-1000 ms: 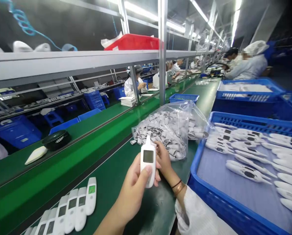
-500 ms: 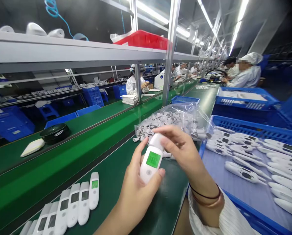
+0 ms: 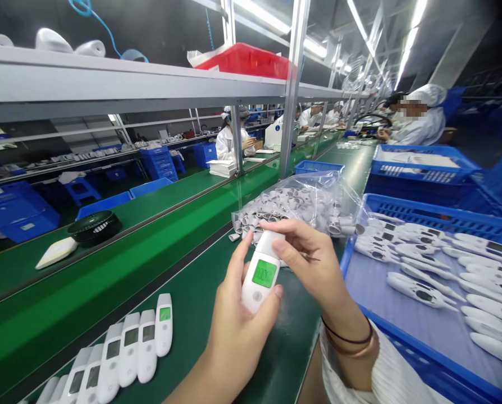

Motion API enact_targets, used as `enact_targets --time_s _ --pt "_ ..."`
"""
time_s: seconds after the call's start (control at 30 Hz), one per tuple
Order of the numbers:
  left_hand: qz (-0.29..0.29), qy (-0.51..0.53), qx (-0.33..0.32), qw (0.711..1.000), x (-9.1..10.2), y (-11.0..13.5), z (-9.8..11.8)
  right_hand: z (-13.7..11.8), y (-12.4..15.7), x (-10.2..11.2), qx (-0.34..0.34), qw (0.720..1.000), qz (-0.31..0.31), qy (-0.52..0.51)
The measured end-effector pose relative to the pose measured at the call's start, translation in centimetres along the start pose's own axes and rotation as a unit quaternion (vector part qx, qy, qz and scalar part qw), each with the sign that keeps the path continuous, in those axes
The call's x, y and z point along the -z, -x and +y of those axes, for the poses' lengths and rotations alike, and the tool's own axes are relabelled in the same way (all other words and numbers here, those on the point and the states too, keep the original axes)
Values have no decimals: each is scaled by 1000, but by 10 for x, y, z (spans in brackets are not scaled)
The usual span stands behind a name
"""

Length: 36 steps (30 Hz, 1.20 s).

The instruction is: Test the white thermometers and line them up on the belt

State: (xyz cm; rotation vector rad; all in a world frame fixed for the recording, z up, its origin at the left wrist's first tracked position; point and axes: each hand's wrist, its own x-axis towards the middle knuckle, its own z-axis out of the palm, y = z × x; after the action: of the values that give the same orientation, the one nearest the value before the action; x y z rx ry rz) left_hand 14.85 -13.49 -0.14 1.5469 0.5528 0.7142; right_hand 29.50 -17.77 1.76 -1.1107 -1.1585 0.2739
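Observation:
My left hand (image 3: 245,314) is wrapped round the lower body of a white digital thermometer (image 3: 257,296) whose screen glows green. With thumb and fingers, my right hand (image 3: 307,255) grips the white cap (image 3: 270,244) on the thermometer's upper end. Cap and body meet in line, tilted slightly to the right. Just behind my hands lies a clear plastic bag (image 3: 314,188) full of small white caps. At the lower left, a row of similar thermometers (image 3: 129,348) lies on the green bench; the rightmost one (image 3: 164,325) has a lit green screen.
A blue crate (image 3: 360,286) on the right holds several thermometers without caps. Behind it stands another blue crate (image 3: 423,175). A metal post (image 3: 292,95) and white shelf (image 3: 150,84) rise past the bench. A black round basket (image 3: 94,227) sits left. Co-workers in white sit farther off.
The cap sits closer in line on the thermometer, and my right hand has shifted slightly with it. The camera view has moved a little. Both hands keep their hold.

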Motion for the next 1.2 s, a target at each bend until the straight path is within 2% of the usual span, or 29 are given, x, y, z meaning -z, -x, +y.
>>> enact_targets --time_s 0.1,0.2,0.4,0.87,1.0,1.1,1.2 --pt "10 -9 -27 1000 -4 0 -3 -4 3 -4 26 999 -4 18" --pt "-19 -21 -10 1000 -3 0 -1 -7 5 -5 47 998 15 39" --pt "-48 -175 10 983 4 -3 7 -5 7 1 37 997 48 57" --pt "-45 -197 27 979 3 -3 4 -3 5 -2 33 999 27 28" --pt "-43 -157 2 987 6 -4 4 0 3 6 2 1000 6 4" --pt "-37 -75 -9 996 13 -8 5 7 5 16 -23 999 -16 -42" --pt "-94 72 31 993 21 -16 8 11 9 23 -74 997 -6 -28"
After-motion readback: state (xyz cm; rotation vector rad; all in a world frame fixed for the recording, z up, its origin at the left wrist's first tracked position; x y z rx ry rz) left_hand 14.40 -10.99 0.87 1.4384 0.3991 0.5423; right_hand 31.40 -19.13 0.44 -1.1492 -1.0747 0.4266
